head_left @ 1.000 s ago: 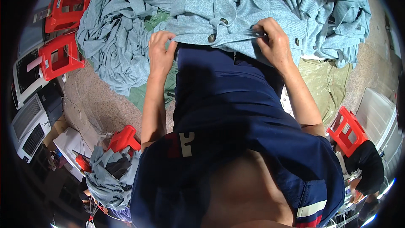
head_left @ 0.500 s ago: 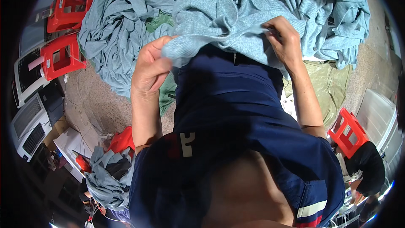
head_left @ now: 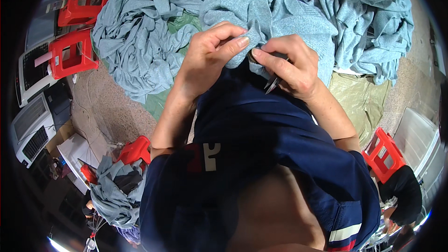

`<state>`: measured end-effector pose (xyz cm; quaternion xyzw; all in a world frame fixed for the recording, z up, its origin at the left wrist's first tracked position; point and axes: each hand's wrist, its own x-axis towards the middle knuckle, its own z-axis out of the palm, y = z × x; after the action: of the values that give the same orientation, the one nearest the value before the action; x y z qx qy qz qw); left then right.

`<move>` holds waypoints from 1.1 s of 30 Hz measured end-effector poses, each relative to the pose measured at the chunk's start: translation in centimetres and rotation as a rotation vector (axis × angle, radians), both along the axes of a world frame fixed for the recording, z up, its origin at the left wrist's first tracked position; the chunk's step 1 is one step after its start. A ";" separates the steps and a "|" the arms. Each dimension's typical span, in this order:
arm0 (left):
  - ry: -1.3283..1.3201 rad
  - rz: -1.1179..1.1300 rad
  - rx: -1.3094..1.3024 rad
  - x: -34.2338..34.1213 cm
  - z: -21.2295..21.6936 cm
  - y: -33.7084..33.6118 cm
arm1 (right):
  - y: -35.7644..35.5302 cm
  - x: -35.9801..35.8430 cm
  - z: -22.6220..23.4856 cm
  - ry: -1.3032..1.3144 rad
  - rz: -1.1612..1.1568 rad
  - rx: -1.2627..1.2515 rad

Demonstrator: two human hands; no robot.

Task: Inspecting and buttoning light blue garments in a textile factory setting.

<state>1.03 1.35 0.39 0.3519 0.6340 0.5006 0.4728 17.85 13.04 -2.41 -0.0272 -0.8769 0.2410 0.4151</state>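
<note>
A light blue-grey knitted garment (head_left: pixel 275 14) lies bunched across the person's lap, over the dark blue clothing, its fabric a speckled, heathered knit. It is crumpled into soft folds rather than spread flat, and its near edge is gathered up into a small pinched ridge right in the middle of the lap. A small pair of metal snips (head_left: pixel 272 82) sits against that gathered edge, only the slim grey blade tips showing, pointing down and toward the person, just beneath the fold.
</note>
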 end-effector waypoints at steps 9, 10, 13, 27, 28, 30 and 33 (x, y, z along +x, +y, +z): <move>0.064 -0.133 -0.035 -0.5 -0.1 -0.2 | 0.9 0.2 -1.2 -0.298 0.185 -0.481; -0.002 -0.107 -0.048 -0.8 -0.3 -0.3 | 0.8 0.1 -1.5 -0.277 0.173 -0.442; -0.218 -0.061 -0.060 -0.9 -1.2 -0.3 | 0.0 -0.2 -1.8 -0.271 0.169 -0.324; -0.188 -0.010 -0.050 0.4 -1.4 0.7 | 0.7 -0.5 -1.3 0.006 0.012 -0.017; -0.188 -0.008 -0.051 0.4 -1.2 0.7 | 0.6 -0.5 -1.4 -0.006 0.016 -0.004; 0.060 -0.092 -0.034 0.5 -0.7 0.7 | 0.4 -0.4 -1.5 -0.024 0.038 -0.011; 0.104 -0.114 0.189 0.6 -1.6 0.3 | 0.1 -0.1 -1.3 -0.117 0.065 -0.186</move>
<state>1.65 1.67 -1.23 0.4557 0.5866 0.5116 0.4319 17.77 13.12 -3.72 -0.0510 -0.8738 0.3327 0.3510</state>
